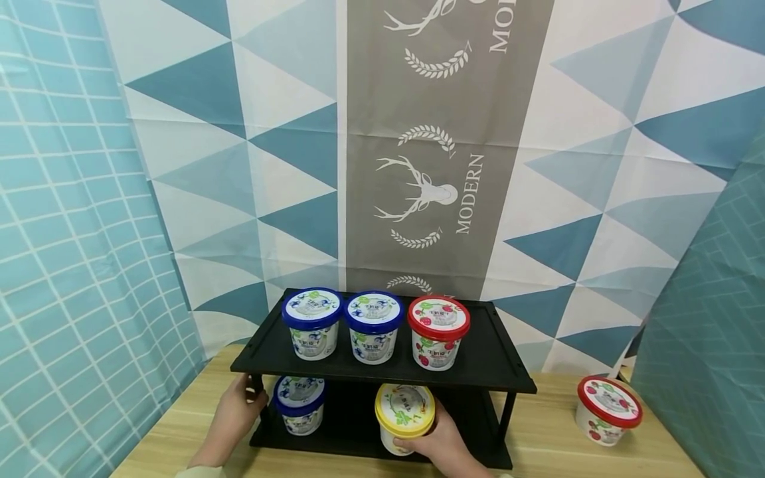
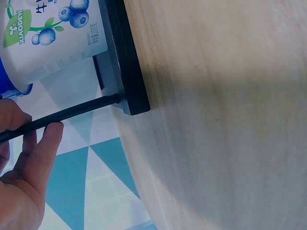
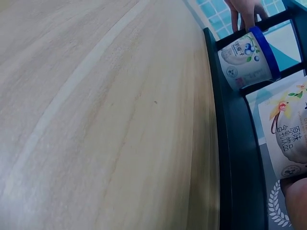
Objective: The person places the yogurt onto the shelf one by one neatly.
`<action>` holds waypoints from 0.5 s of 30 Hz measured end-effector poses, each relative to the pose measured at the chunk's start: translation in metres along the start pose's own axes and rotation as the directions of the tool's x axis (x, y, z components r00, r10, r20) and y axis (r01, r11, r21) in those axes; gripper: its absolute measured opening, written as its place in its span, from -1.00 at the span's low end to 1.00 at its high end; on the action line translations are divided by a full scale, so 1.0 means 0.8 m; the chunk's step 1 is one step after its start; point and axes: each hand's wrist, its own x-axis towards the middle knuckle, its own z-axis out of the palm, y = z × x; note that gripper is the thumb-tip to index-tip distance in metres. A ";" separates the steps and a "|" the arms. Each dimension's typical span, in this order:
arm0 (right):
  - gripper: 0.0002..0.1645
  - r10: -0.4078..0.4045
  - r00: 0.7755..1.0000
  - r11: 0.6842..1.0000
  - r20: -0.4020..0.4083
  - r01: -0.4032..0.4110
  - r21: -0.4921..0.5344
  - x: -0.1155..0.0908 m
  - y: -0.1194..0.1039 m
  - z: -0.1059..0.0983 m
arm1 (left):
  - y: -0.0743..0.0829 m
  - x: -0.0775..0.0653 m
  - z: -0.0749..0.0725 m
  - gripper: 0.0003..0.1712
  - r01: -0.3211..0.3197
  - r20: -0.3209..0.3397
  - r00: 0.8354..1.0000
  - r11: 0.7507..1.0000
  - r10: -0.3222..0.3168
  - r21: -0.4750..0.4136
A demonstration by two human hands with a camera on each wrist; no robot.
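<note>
A black two-tier rack stands on the wooden table. My left hand grips its front left post, thumb on one side and fingers on the other. My right hand holds a white tub with a yellow lid at the front of the lower tier, right of centre. On that tier's left side sits a blue-lidded tub with blueberries printed on it. The upper tier bears two blue-lidded tubs and, to their right, a red-lidded tub.
Another red-lidded tub stands on the table, right of the rack. Behind the rack hangs a patterned curtain; blue tiled cloth borders the left side and green-blue cloth the right.
</note>
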 end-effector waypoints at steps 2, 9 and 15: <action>0.21 0.010 1.000 1.000 0.000 -0.010 0.005 0.001 0.000 0.004 | -0.001 0.001 0.000 -0.50 0.004 0.004 1.000 1.000 -0.004 -0.003; 0.22 0.003 1.000 1.000 -0.006 -0.003 0.018 0.004 0.000 0.011 | -0.003 0.002 0.001 -0.47 0.003 0.005 1.000 1.000 -0.003 -0.006; 0.24 0.018 1.000 1.000 -0.019 -0.018 -0.019 0.006 0.003 0.016 | -0.002 0.003 0.002 -0.47 0.004 0.000 1.000 1.000 -0.004 0.005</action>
